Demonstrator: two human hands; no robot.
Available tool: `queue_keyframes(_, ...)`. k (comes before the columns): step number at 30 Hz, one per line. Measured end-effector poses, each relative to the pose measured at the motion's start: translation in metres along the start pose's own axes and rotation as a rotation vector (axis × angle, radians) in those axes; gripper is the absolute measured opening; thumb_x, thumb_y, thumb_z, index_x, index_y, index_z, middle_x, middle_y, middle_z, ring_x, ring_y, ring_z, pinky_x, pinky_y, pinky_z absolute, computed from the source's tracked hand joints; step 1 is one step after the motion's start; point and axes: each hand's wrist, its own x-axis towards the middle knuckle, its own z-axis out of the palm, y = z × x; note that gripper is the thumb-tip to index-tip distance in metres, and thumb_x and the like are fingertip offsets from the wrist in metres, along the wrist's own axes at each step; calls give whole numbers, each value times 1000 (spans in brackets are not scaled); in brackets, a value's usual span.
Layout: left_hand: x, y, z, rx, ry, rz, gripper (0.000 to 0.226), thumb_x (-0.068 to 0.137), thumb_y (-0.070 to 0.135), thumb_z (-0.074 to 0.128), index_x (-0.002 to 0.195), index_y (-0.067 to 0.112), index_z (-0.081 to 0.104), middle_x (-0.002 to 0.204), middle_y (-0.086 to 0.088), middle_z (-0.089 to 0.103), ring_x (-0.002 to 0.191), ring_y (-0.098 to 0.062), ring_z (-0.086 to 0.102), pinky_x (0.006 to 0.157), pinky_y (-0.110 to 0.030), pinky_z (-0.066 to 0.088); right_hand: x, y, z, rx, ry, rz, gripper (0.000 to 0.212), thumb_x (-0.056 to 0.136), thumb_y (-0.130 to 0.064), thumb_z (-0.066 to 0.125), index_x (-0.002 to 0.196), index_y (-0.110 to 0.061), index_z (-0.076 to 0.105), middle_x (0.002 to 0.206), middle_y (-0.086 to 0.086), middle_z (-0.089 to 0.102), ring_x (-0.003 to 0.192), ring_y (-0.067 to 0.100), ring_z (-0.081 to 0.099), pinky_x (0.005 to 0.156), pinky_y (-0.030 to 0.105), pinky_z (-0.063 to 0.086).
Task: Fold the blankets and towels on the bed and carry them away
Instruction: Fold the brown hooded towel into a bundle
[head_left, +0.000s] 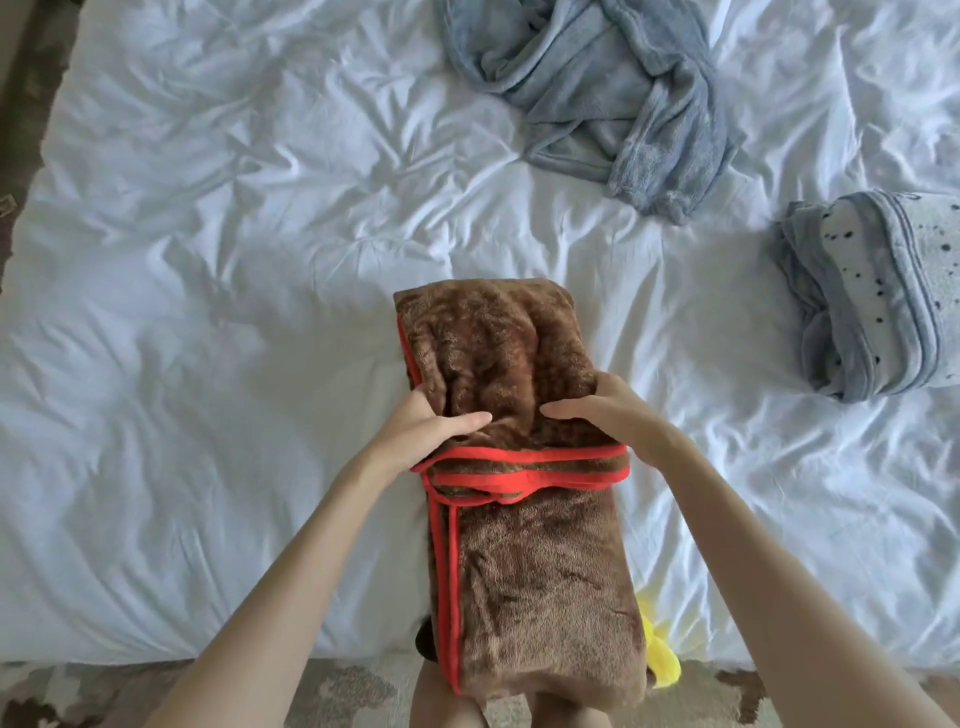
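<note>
A brown fleece blanket with red trim (519, 545) lies folded into a long strip at the near edge of the bed, its far half doubled back over the near half. My left hand (431, 426) grips the folded layer at its left side, thumb on top. My right hand (602, 410) holds the same layer at its right side, fingers curled round the edge. A crumpled grey-blue blanket (613, 104) lies unfolded at the far middle of the bed. A folded grey towel with dark speckles (872, 296) sits at the right.
The bed is covered by a wrinkled white duvet (234, 312). A yellow piece (660, 654) and a dark bit stick out from under the brown blanket at the bed's near edge. Patterned carpet (337, 691) shows below.
</note>
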Motion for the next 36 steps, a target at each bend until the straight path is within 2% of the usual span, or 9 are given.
queue_keyframes(3, -8, -1, 7, -93, 81, 43, 32, 85, 24, 76, 116, 18, 70, 105, 11, 76, 99, -5, 70, 80, -13, 53, -11, 9, 5, 167, 66, -30, 39, 73, -24, 81, 107, -11, 69, 85, 1, 77, 78, 16, 74, 63, 23, 58)
queue_keyframes(8, -22, -33, 33, -101, 143, -32, 44, 86, 40, 72, 126, 24, 61, 113, 14, 68, 94, 6, 63, 72, -3, 47, -26, 41, 25, -66, 208, 3, 57, 76, -47, 75, 124, -19, 58, 110, 1, 69, 102, 19, 65, 93, 38, 52)
queue_keyframes(14, -49, -66, 36, -347, 357, 12, 56, 85, 51, 69, 117, 5, 62, 110, -6, 71, 96, -18, 71, 80, -33, 57, -72, 86, 41, 36, 442, -150, 54, 70, -59, 75, 105, -24, 55, 100, -11, 64, 94, 4, 62, 79, 25, 49)
queue_keyframes(17, -81, -94, 44, -301, 465, 80, 47, 80, 56, 63, 92, 12, 54, 95, -4, 53, 85, -17, 51, 78, -39, 45, -109, 124, 62, 98, 633, -249, 40, 76, -48, 76, 102, -24, 57, 100, -7, 64, 91, 7, 62, 79, 25, 50)
queue_keyframes(20, -120, -131, 63, -291, 400, 30, 43, 79, 57, 65, 88, 18, 51, 92, -4, 42, 86, -17, 41, 74, -38, 36, -146, 170, 89, 53, 771, -204, 34, 78, -48, 73, 95, -24, 55, 92, -7, 62, 82, 10, 61, 78, 35, 52)
queue_keyframes(23, -154, -171, 92, -237, 270, -32, 56, 80, 53, 72, 83, -1, 59, 84, -10, 61, 77, -29, 61, 77, -41, 48, -177, 206, 110, -37, 754, -221, 34, 78, -48, 73, 90, -22, 55, 88, -7, 60, 83, 10, 57, 77, 31, 49)
queue_keyframes(30, -173, -224, 143, -211, 567, -147, 53, 71, 38, 86, 107, 11, 57, 97, 0, 69, 88, -10, 67, 70, -16, 49, -200, 262, 122, -75, 949, -131, 54, 74, -45, 78, 101, -12, 45, 99, 0, 46, 91, 18, 46, 75, 25, 33)
queue_keyframes(32, -171, -243, 156, -248, 566, -137, 56, 69, 35, 88, 105, 2, 61, 96, -7, 72, 86, -15, 69, 74, -21, 54, -199, 285, 125, 76, 914, -49, 58, 72, -46, 80, 103, -11, 45, 102, 5, 47, 94, 20, 49, 76, 28, 37)
queue_keyframes(36, -162, -273, 178, -257, 374, -110, 62, 73, 27, 86, 127, 19, 58, 118, 4, 69, 108, -10, 65, 98, -29, 50, -190, 320, 127, 210, 428, 54, 65, 71, -33, 84, 124, -16, 49, 125, 4, 53, 117, 19, 50, 100, 36, 43)
